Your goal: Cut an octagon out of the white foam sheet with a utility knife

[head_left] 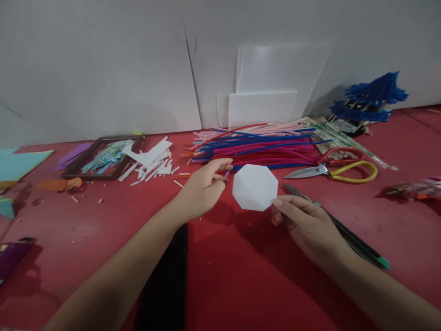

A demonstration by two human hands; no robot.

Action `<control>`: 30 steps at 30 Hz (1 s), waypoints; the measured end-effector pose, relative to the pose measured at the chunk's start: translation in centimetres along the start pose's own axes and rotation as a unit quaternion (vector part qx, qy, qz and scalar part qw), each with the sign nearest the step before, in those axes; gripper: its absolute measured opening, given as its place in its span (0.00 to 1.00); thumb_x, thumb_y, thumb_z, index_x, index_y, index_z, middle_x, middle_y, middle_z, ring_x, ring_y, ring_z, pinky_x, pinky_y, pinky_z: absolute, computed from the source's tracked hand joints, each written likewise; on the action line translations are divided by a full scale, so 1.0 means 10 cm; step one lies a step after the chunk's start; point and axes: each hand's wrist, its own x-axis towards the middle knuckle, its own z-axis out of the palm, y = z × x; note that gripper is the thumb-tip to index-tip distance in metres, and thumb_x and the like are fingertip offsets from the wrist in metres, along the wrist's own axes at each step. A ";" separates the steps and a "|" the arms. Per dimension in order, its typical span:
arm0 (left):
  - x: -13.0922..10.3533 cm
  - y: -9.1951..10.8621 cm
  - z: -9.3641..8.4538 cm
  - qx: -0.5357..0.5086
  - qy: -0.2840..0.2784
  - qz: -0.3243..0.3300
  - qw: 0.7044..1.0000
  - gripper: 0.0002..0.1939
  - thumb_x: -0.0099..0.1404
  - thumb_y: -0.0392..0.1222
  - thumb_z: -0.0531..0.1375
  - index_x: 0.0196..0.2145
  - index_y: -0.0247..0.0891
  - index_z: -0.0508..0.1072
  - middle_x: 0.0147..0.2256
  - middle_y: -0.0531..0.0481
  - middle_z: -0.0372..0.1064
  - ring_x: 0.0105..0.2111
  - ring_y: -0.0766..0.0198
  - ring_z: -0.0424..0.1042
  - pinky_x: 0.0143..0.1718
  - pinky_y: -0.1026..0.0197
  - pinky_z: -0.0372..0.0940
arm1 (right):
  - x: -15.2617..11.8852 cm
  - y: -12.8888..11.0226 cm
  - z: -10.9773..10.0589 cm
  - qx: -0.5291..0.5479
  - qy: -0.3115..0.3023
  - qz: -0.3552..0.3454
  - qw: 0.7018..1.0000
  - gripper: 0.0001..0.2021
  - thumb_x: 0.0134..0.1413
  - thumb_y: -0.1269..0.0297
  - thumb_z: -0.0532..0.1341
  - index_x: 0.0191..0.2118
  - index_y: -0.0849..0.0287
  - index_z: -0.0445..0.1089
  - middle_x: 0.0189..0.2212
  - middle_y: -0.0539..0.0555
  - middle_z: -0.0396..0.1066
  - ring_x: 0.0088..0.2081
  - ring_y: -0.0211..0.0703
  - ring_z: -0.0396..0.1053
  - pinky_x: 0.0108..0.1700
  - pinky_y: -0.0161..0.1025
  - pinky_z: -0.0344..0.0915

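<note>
A white octagon-shaped piece of card [255, 187] is pinched at its lower right edge between the thumb and fingers of my right hand [306, 223]. It is held above the red tabletop. My left hand [203, 186] hovers just to the left of the card, apart from it, with fingers loosely stretched and holding nothing I can see. Beyond both hands lies a bundle of coloured pipe cleaners [265, 149]. Partly behind my right hand, a green and black utility knife [358, 241] rests on the table.
Scissors [325, 170] with red and yellow handles lie at right, below a blue fringed model [372, 99]. White paper scraps [155, 161] and a brown frame [74, 170] are at left. A dark flat object [168, 285] sits under my left forearm. White sheets [262, 108] lean on the wall.
</note>
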 end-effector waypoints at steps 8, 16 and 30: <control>-0.02 0.02 -0.05 -0.057 -0.116 0.011 0.991 0.33 0.61 0.50 0.68 0.62 0.42 0.68 0.60 0.38 0.71 0.52 0.52 0.76 0.51 0.51 0.70 | -0.03 -0.01 -0.05 -0.092 -0.064 -0.002 0.994 0.19 0.44 0.45 0.69 0.21 0.55 0.71 0.16 0.50 0.68 0.21 0.39 0.64 0.25 0.38 0.62; -0.38 0.25 0.13 0.241 -0.309 0.034 0.919 0.52 0.48 0.41 0.78 0.67 0.39 0.63 0.71 0.30 0.50 0.67 0.36 0.58 0.58 0.45 0.66 | -0.07 -0.06 -0.15 -0.272 -0.093 -0.050 0.956 0.15 0.51 0.48 0.64 0.35 0.53 0.78 0.17 0.49 0.69 0.17 0.42 0.62 0.22 0.41 0.60; -0.72 0.26 0.33 0.442 -0.221 0.094 0.864 0.41 0.61 0.53 0.72 0.64 0.32 0.65 0.65 0.26 0.59 0.61 0.35 0.64 0.55 0.39 0.69 | -0.18 -0.02 -0.96 -0.562 0.027 -0.141 0.814 0.10 0.54 0.51 0.58 0.31 0.50 0.69 0.31 0.63 0.74 0.31 0.62 0.72 0.34 0.53 0.61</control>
